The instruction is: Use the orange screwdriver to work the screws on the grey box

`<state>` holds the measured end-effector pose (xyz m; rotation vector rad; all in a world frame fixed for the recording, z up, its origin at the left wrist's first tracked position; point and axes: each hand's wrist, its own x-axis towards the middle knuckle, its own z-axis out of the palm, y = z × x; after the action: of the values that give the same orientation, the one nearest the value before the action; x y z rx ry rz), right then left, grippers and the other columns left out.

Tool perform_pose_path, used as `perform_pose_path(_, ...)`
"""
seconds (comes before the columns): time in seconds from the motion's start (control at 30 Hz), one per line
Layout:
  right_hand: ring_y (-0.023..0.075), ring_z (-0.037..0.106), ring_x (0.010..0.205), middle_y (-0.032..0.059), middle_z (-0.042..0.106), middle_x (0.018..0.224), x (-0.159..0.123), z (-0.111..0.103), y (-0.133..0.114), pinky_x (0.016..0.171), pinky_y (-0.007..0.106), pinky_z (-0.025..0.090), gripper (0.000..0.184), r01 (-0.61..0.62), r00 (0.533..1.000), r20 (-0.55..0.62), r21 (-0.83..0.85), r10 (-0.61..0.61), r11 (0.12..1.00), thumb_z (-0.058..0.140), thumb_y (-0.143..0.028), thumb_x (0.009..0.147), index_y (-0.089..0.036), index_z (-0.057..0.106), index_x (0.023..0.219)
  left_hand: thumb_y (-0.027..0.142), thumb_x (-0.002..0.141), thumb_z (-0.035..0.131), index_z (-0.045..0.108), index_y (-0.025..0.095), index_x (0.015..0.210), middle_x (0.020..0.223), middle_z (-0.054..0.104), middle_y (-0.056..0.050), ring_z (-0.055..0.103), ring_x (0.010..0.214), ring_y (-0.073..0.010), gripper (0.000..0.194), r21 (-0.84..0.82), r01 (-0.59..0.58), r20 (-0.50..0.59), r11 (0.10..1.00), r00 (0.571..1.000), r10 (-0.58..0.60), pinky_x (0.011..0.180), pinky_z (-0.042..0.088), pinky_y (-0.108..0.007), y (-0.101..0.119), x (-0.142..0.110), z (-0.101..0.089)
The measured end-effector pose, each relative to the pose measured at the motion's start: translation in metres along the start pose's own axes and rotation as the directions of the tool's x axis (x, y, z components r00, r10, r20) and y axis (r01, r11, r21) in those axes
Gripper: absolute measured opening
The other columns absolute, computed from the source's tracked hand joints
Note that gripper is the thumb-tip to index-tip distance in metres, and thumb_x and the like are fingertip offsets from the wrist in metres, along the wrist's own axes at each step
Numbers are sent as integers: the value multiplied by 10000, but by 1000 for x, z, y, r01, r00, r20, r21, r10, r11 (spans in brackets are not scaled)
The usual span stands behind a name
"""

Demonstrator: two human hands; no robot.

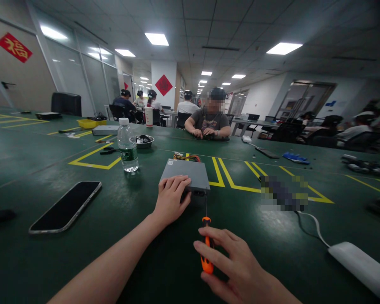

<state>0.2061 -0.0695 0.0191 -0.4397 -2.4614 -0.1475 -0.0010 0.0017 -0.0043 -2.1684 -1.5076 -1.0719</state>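
A grey metal computer power supply (194, 171) lies on the green table in front of me, its bundle of coloured cables (190, 158) at the far side. My left hand (172, 196) grips its near left corner, fingers over the top and thumb against the front. An orange and black screwdriver (207, 265) points away from me, its thin shaft reaching the unit's near right corner. Around its handle are the loosely curled fingers of my right hand (231, 261). Whether the tip sits in a screw is too small to tell.
Left of the power supply stand a water bottle (128, 147) and a metal bowl (145, 142); a phone (66, 207) lies nearer. To the right are a blurred dark object (283, 192) and a white power strip (361, 266) with its cable. A person (210, 114) sits opposite.
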Motion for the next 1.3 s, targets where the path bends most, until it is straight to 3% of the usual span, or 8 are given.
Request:
perform_pose_path(0.2, 194, 655, 863, 131, 650, 1004, 0, 4, 0, 709, 299, 532, 229, -34, 989, -143, -9, 33, 999, 502, -347, 873, -158, 480, 1000, 262, 840, 497, 515, 253, 1143, 1218, 574, -32, 470, 1138, -218, 303, -6, -1, -5, 1000, 1000, 1, 940, 276, -406, 0, 0, 0)
perform_pose_path(0.37, 184, 667, 858, 132, 668, 974, -2, 2, -2, 714, 287, 535, 229, 34, 981, -188, -23, -38, 999, 463, -321, 886, -155, 449, 1044, 271, 845, 494, 516, 250, 1140, 1223, 572, -31, 464, 1147, -220, 296, -3, 2, 0, 1000, 1000, -2, 940, 273, -408, 0, 0, 0)
perform_pose_path(0.6, 187, 650, 924, 156, 647, 1030, 3, 9, -3, 761, 296, 526, 264, 45, 993, -115, 78, -36, 996, 448, -327, 904, -142, 427, 1091, 274, 848, 490, 517, 242, 1145, 1228, 568, -37, 466, 1141, -222, 299, 9, -3, 7, 1000, 1000, 3, 936, 273, -407, 0, 0, -1)
perform_pose_path(0.8, 191, 643, 928, 170, 631, 1052, 6, 14, -1, 753, 305, 527, 264, 44, 993, -118, 117, -30, 992, 460, -316, 901, -139, 421, 1093, 274, 845, 498, 504, 242, 1155, 1237, 561, -26, 456, 1150, -212, 312, 7, -3, 11, 1000, 1000, 3, 936, 271, -401, 0, 0, 0)
perform_pose_path(1.07, 197, 646, 899, 171, 627, 1054, 7, 16, 1, 734, 316, 535, 264, 25, 993, -113, 107, -13, 994, 474, -311, 893, -142, 425, 1090, 271, 838, 507, 511, 245, 1145, 1229, 569, -29, 461, 1147, -217, 308, 13, -4, 4, 1000, 1000, 4, 930, 274, -404, -1, 0, 1)
perform_pose_path(1.3, 211, 649, 863, 198, 611, 1064, 10, 14, 2, 694, 336, 547, 278, 76, 989, -133, 62, -68, 995, 445, -297, 910, -127, 419, 1130, 280, 842, 502, 511, 246, 1138, 1228, 571, -33, 464, 1145, -225, 299, 12, -3, 1, 1000, 1000, 3, 928, 270, -411, 1, 0, 1)
